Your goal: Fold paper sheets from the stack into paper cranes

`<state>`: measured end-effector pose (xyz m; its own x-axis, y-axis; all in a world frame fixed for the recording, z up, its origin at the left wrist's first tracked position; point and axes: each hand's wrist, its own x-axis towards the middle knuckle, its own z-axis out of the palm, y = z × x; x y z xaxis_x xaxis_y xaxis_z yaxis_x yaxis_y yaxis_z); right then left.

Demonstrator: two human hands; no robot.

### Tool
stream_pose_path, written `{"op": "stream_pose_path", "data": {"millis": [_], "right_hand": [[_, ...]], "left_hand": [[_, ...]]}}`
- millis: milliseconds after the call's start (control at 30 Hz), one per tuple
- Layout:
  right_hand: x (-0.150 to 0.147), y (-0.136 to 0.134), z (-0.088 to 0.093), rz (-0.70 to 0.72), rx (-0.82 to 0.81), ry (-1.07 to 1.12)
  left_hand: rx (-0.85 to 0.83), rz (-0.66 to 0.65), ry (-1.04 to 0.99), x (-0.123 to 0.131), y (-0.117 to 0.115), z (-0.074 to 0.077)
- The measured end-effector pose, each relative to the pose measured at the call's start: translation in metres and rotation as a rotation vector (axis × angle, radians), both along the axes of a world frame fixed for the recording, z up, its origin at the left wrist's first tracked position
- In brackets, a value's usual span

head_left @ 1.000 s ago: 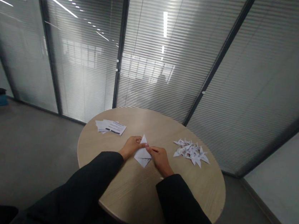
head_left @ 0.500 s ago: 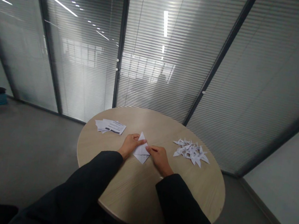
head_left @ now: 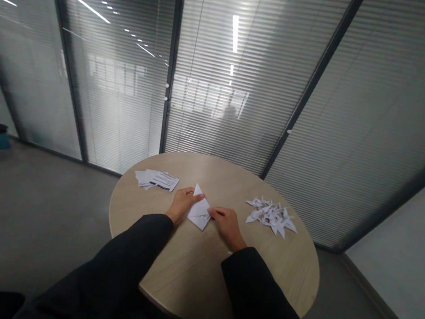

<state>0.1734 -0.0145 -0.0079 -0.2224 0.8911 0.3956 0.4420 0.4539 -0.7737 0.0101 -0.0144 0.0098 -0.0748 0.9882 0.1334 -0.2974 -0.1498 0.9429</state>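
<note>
Glass panels with blinds (head_left: 245,71) stand behind a round wooden surface (head_left: 211,172). A pile of white folded paper shapes (head_left: 273,216) lies at its right, printed sheets (head_left: 156,179) at its far left. Between these, the left hand (head_left: 181,204) holds and the right hand (head_left: 228,226) pinches one folded white paper (head_left: 197,212).

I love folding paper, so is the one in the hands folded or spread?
Folded: the white paper between the left hand and right hand has a pointed top and a slanting edge across its lower part.

an office, by its glass partitions (head_left: 125,114), slatted blinds (head_left: 207,141), ceiling-light reflections (head_left: 82,1)
</note>
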Motion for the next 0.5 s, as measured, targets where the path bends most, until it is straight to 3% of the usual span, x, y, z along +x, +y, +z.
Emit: {"op": "stream_pose_path", "data": {"millis": [300,500], "right_hand": [[-0.0032,0.0035,-0.008,0.038,-0.018,0.059],[-0.0024,-0.0002,-0.0038,0.085,-0.073,0.117]], "left_hand": [[0.004,0.028,-0.021,-0.0007,0.0025,-0.0031],[0.012,0.066,-0.041,-0.0021,0.0037,-0.0033]]}}
